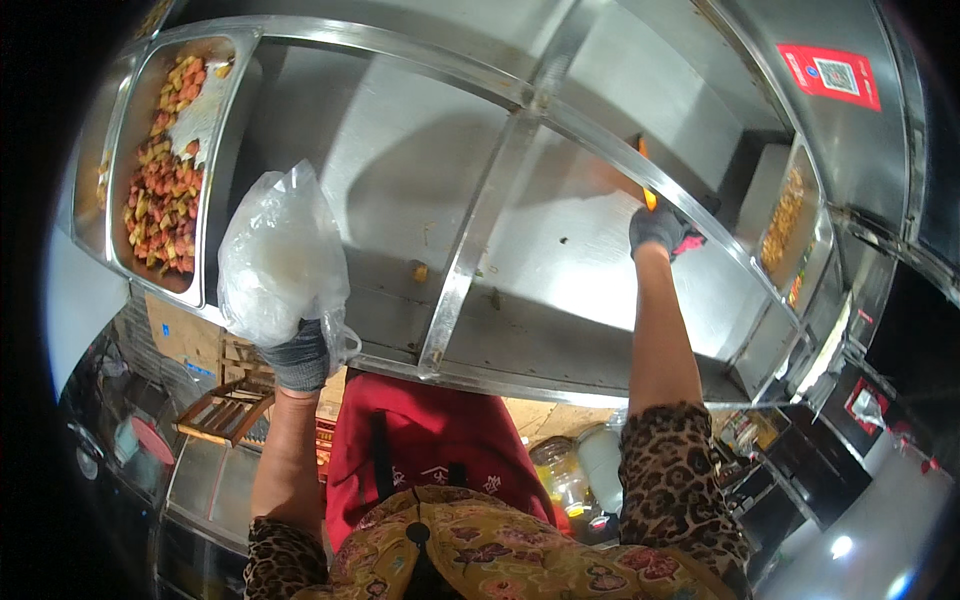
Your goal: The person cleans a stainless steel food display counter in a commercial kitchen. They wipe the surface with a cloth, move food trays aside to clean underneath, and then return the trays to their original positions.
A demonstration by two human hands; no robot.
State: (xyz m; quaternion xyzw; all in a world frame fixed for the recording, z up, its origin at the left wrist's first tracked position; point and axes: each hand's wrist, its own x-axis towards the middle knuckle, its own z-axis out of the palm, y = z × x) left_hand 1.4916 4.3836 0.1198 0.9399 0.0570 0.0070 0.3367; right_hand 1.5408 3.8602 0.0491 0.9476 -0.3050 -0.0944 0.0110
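Note:
My left hand (pixel 297 355), in a grey knit glove, holds a clear plastic bag (pixel 281 251) at the left of the steel counter. Something whitish shows dimly through the plastic. The bag hides my fingers, and one of its handle loops hangs by my wrist. Over on the right, my right hand (pixel 654 228) wears a dark glove with a pinkish-red patch and reaches under a steel crossbar (pixel 604 159). A narrow orange object (pixel 649 198) sticks out from its fingers, partly covered by the bar. What this object is cannot be made out.
Steel dividers (pixel 474 247) frame the sunken counter wells (pixel 409 172). A pan (pixel 204 247) of diced red and yellow food stands left. Another food pan (pixel 799 161) sits right. Small scraps (pixel 421 271) lie in the well. A wooden stool (pixel 227 410) is below left.

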